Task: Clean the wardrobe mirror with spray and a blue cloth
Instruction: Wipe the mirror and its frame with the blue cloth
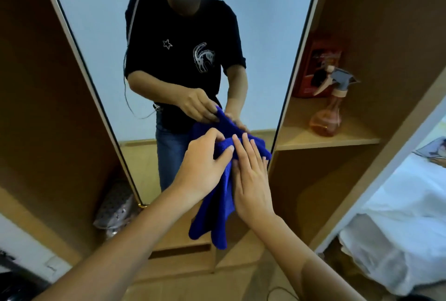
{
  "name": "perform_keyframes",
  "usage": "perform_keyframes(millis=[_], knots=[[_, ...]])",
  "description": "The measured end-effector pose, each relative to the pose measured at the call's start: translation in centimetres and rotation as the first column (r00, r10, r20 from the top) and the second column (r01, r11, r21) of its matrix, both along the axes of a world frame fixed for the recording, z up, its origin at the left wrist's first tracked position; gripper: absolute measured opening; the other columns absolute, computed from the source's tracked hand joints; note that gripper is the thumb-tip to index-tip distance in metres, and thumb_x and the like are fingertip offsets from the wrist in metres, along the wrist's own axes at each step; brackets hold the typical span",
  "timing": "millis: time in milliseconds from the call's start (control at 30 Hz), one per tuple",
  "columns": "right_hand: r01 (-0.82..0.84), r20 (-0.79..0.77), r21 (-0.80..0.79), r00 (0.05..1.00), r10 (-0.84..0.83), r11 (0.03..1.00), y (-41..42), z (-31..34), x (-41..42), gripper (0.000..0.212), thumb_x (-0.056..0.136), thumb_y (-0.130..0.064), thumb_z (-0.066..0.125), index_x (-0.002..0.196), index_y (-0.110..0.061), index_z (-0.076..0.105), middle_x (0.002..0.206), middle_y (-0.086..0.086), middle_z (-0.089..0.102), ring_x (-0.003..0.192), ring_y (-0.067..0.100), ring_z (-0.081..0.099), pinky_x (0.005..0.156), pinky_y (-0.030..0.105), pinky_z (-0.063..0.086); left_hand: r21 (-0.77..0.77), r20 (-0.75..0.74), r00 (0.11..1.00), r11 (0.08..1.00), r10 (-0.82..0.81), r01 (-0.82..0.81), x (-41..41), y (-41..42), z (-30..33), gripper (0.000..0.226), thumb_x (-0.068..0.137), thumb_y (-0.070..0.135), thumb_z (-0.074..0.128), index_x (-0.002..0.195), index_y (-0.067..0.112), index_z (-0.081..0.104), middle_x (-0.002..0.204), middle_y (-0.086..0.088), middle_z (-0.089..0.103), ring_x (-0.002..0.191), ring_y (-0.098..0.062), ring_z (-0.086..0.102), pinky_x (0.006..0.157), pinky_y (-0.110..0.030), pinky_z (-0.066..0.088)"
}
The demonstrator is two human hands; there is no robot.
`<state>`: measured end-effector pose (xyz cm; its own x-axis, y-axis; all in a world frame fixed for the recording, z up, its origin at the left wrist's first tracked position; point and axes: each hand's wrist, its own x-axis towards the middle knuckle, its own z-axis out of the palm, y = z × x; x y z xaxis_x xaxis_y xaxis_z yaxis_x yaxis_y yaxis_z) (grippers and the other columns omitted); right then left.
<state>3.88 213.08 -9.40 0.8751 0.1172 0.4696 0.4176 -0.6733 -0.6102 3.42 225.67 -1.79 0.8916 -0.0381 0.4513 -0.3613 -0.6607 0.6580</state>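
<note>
The tall wardrobe mirror [101,42] fills the middle of the head view and reflects me. A blue cloth [220,206] hangs in front of its lower part. My left hand [205,163] pinches the cloth's upper edge between thumb and fingers. My right hand [251,175] lies flat against the cloth with straight fingers, just right of the left hand. An orange spray bottle [328,117] with a grey trigger head stands on the wardrobe shelf [313,139] to the right, apart from both hands.
A red box [316,64] stands behind the bottle on the shelf. A patterned bag [115,206] sits in the left compartment. A bed with white bedding [398,228] is at the right. A low wooden drawer unit [183,250] lies below the mirror.
</note>
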Motion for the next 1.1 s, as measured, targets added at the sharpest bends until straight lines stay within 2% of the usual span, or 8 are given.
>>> perform_keyframes(millis=[367, 467, 567, 767, 900, 967, 1033, 1100], knots=[[-0.157, -0.483, 0.17, 0.847, 0.221, 0.973, -0.1, 13.4, -5.7, 0.048, 0.102, -0.053, 0.026, 0.149, -0.052, 0.014, 0.157, -0.012, 0.029, 0.14, 0.011, 0.036, 0.112, 0.04, 0.036, -0.138, -0.456, 0.883, 0.972, 0.109, -0.191, -3.3, 0.5, 10.0, 0.014, 0.087, 0.022, 0.067, 0.088, 0.013, 0.056, 0.08, 0.006, 0.057, 0.072, -0.006, 0.055, 0.058, -0.012, 0.044], [-0.204, -0.552, 0.17, 0.791, 0.265, 0.964, -0.4, 16.3, -6.3, 0.061, 0.097, -0.055, 0.044, 0.148, -0.054, 0.011, 0.143, -0.008, 0.048, 0.121, 0.01, 0.054, 0.102, 0.036, 0.045, -0.28, -0.555, 0.829, 0.923, 0.067, -0.262, -4.0, 1.0, 12.7, 0.015, 0.08, 0.018, 0.07, 0.078, 0.012, 0.056, 0.077, -0.003, 0.061, 0.072, -0.021, 0.064, 0.066, -0.036, 0.057], [-0.266, -0.568, 0.053, 0.785, 0.248, 0.962, -0.2, 18.4, -7.3, 0.09, 0.087, -0.033, 0.069, 0.15, -0.049, 0.006, 0.116, -0.005, 0.063, 0.094, 0.01, 0.064, 0.084, 0.03, 0.055, -0.443, -0.601, 0.799, 0.839, -0.017, -0.316, -4.9, 0.9, 15.5, 0.022, 0.081, 0.008, 0.07, 0.073, 0.009, 0.049, 0.076, -0.007, 0.057, 0.069, -0.02, 0.065, 0.059, -0.032, 0.059], [-0.205, -0.52, -0.019, 0.838, 0.166, 0.979, -0.2, 23.2, -7.5, 0.036, 0.092, -0.011, 0.061, 0.126, -0.022, 0.052, 0.109, -0.001, 0.064, 0.096, 0.015, 0.06, 0.076, 0.024, 0.045, -0.633, -0.584, 0.803, 0.687, -0.121, -0.357, -5.3, 2.1, 19.4, 0.024, 0.079, -0.004, 0.07, 0.088, 0.009, 0.051, 0.109, -0.017, 0.056, 0.084, -0.025, 0.068, 0.064, -0.035, 0.061], [-0.319, -0.493, -0.111, 0.84, 0.227, 0.941, -0.9, 27.9, -6.2, 0.013, 0.09, -0.008, 0.062, 0.103, -0.009, 0.063, 0.097, 0.007, 0.067, 0.088, 0.023, 0.062, 0.076, 0.036, 0.046, -0.598, -0.528, 0.804, 0.792, -0.274, -0.122, -5.6, 4.1, 21.6, 0.034, 0.077, 0.034, 0.079, 0.098, 0.01, 0.068, 0.093, -0.007, 0.06, 0.079, -0.013, 0.064, 0.075, -0.029, 0.059], [-0.362, -0.515, -0.109, 0.817, 0.259, 0.926, -1.5, 30.7, -5.6, 0.016, 0.09, -0.009, 0.063, 0.106, -0.007, 0.064, 0.101, 0.009, 0.069, 0.091, 0.023, 0.065, 0.081, 0.037, 0.051, -0.343, -0.53, 0.805, 0.936, -0.266, 0.084, -5.7, 5.5, 22.9, 0.061, 0.062, 0.057, 0.079, 0.109, 0.02, 0.066, 0.105, -0.001, 0.057, 0.097, -0.011, 0.058, 0.087, -0.032, 0.054], [-0.391, -0.55, -0.062, 0.781, 0.296, 0.918, -2.1, 33.6, -5.4, 0.019, 0.091, -0.009, 0.063, 0.11, -0.01, 0.066, 0.103, 0.007, 0.071, 0.092, 0.021, 0.068, 0.084, 0.036, 0.055, -0.1, -0.455, 0.869, 0.981, -0.196, 0.169, -5.7, 6.5, 24.2, 0.064, 0.067, 0.055, 0.079, 0.119, 0.025, 0.058, 0.125, 0.004, 0.041, 0.117, -0.01, 0.042, 0.101, -0.031, 0.04], [-0.414, -0.563, 0.004, 0.751, 0.345, 0.91, -2.5, 36.3, -5.3, 0.021, 0.092, -0.009, 0.063, 0.111, -0.015, 0.067, 0.103, 0.005, 0.073, 0.091, 0.019, 0.07, 0.082, 0.033, 0.057, -0.189, -0.323, 0.9, 0.952, -0.292, 0.241, -5.7, 6.8, 26.1, 0.044, 0.083, 0.033, 0.073, 0.116, 0.008, 0.057, 0.12, 0.002, 0.048, 0.112, -0.004, 0.047, 0.099, -0.024, 0.039]])
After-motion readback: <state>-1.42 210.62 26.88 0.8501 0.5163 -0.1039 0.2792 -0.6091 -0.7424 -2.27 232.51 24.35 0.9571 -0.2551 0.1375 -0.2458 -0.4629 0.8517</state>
